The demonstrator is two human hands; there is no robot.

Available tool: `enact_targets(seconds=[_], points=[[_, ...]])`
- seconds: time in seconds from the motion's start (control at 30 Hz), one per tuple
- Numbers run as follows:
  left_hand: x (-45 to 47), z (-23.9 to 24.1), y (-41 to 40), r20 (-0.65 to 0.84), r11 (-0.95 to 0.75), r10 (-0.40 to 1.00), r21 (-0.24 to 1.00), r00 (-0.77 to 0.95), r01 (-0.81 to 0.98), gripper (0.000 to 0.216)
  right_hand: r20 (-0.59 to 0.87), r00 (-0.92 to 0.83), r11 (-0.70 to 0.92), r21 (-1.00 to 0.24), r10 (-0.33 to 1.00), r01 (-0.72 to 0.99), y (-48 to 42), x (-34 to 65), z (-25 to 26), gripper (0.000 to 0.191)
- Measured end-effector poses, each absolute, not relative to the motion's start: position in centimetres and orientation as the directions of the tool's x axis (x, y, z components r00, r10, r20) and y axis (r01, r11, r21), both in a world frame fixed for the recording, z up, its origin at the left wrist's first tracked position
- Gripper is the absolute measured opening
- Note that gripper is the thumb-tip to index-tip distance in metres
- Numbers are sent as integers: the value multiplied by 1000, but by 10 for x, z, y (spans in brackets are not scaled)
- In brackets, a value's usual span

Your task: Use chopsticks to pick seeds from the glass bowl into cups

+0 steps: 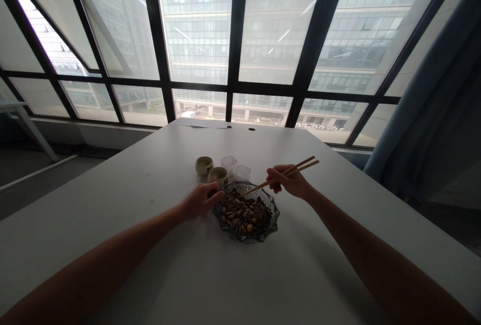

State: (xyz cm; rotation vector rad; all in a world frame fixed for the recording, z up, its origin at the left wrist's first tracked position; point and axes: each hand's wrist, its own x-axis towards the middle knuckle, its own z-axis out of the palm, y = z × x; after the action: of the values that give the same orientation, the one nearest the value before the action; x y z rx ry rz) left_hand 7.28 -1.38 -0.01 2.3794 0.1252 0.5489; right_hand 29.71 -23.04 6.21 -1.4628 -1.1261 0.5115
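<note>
A scalloped glass bowl (276, 214) stands on the white table, filled with a brown mix that looks like sunflower seeds (244, 214) and some rounder nuts. My left hand (201, 199) is closed at the bowl's left rim, thumb and fingers bent against the edge. In my right hand (289, 182), above the bowl's right side, is a pair of wooden chopsticks (300, 166). Their tips reach down into the mix near the back of the bowl. Whether anything is pinched between the tips is too small to tell.
Behind the bowl stand two small cream cups with dark markings, one cup (204, 165) farther left and another cup (218, 175) nearer. Two clear plastic containers, a back one (229, 163) and a front one (242, 172), sit beside them. Papers (201, 123) lie at the far table edge.
</note>
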Motion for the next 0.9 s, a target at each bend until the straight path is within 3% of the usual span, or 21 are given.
enact_targets(seconds=[0.23, 0.37, 0.53, 0.7, 0.9], points=[[71, 1, -19, 315, -797, 149, 600, 938, -75, 41, 307, 476, 124, -918, 824, 377, -234, 300, 66, 56], [71, 1, -22, 396, -842, 115, 525, 911, -122, 38, 308, 525, 108, -920, 794, 377, -234, 305, 65, 60], [75, -3, -16, 610, -925, 278, 378, 742, 36, 26, 301, 510, 84, -910, 806, 405, -236, 306, 66, 62], [80, -6, -7, 511, -867, 468, 421, 721, 265, 33, 266, 461, 57, -907, 847, 418, -239, 304, 72, 57], [81, -4, -9, 455, -830, 519, 472, 724, 297, 30, 248, 475, 48, -917, 844, 395, -238, 306, 71, 60]])
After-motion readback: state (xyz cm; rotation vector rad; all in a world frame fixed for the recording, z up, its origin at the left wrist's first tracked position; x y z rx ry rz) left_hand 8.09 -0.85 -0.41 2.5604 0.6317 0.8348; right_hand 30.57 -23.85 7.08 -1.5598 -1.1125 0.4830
